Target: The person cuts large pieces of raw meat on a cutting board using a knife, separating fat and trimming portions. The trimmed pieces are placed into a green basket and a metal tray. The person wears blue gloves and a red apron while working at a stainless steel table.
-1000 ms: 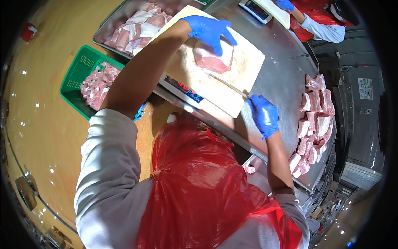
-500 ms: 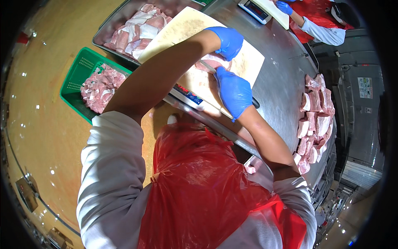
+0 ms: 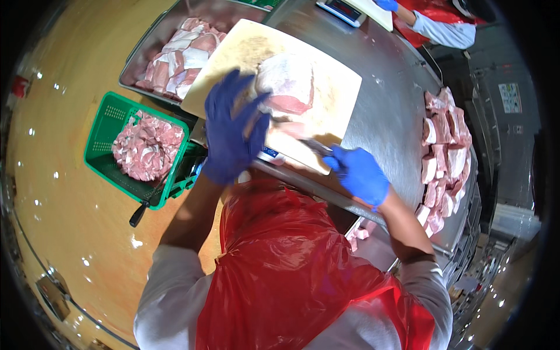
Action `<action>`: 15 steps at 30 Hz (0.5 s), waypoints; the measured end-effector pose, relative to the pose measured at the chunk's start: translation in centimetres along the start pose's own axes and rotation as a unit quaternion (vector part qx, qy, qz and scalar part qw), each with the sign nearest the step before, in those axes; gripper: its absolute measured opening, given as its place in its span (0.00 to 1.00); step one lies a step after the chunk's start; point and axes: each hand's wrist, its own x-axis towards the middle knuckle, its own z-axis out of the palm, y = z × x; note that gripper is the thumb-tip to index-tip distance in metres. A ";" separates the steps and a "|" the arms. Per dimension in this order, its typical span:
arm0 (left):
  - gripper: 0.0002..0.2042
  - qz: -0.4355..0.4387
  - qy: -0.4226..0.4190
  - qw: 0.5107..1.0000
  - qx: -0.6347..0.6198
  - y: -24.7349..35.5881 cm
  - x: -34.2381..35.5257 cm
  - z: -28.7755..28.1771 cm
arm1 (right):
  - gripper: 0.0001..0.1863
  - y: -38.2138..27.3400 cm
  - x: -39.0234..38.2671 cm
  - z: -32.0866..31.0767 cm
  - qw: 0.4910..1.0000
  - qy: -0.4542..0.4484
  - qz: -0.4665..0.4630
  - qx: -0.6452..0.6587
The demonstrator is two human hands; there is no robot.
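The flat, rectangular cream cutting board (image 3: 332, 87) is mottled tan-brown. On it, the thick raw-meat slab (image 3: 286, 81) is white on top, pink along its near edge. Left of the board, the deep plastic basket (image 3: 100, 143) is green, its meat scraps (image 3: 147, 146) marbled pink-and-white. On the board's near side, the left hand (image 3: 232, 134) is gloved dark blue, the right hand (image 3: 361, 175) brighter blue, the plastic apron (image 3: 291, 262) red.

Gloves (image 3: 363, 175): thin, smooth, rubbery film
Knife (image 3: 317, 146): metal blade
Board (image 3: 239, 49): matt plastic, scuffed
Table (image 3: 385, 111): smooth metal, soft sheen
Basket (image 3: 97, 125): perforated plastic
Apron (image 3: 291, 262): glossy, crinkled plastic
Sleeve (image 3: 169, 291): matt cloth
Floor (image 3: 58, 233): smooth, glossy
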 end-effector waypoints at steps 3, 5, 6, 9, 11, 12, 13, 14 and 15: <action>0.15 0.164 -0.026 0.966 0.196 -0.6 -3.8 -2.1 | 0.10 -5.6 2.6 0.8 0.991 0.000 -0.102 0.086; 0.14 0.215 0.013 0.937 0.276 -4.0 -5.6 -4.9 | 0.09 -10.3 2.7 -0.8 0.987 0.018 -0.156 0.034; 0.14 0.212 0.048 0.935 0.281 -6.4 -5.8 -6.5 | 0.09 -11.4 2.4 -0.7 0.985 0.038 -0.171 0.007; 0.16 0.123 0.029 0.910 0.396 -14.0 -8.8 -13.1 | 0.08 -11.1 1.3 -2.3 0.975 0.050 -0.214 0.035; 0.17 -0.048 -0.007 0.918 0.394 -17.1 -12.0 -16.0 | 0.07 -9.1 1.5 -3.0 0.979 0.077 -0.182 -0.043; 0.18 -0.164 -0.018 0.917 0.362 -18.7 -14.4 -16.2 | 0.06 -6.6 2.1 -1.9 0.966 0.180 -0.179 0.046; 0.19 -0.275 -0.025 0.904 0.325 -19.8 -16.9 -16.0 | 0.08 -5.3 3.2 -1.9 0.973 0.114 0.011 0.199; 0.19 -0.296 -0.017 0.902 0.313 -19.5 -19.3 -15.4 | 0.14 -1.6 4.6 -0.5 0.918 0.128 0.051 0.372; 0.19 -0.314 -0.012 0.901 0.300 -18.4 -22.2 -15.1 | 0.16 1.6 5.9 0.6 0.879 0.145 0.054 0.450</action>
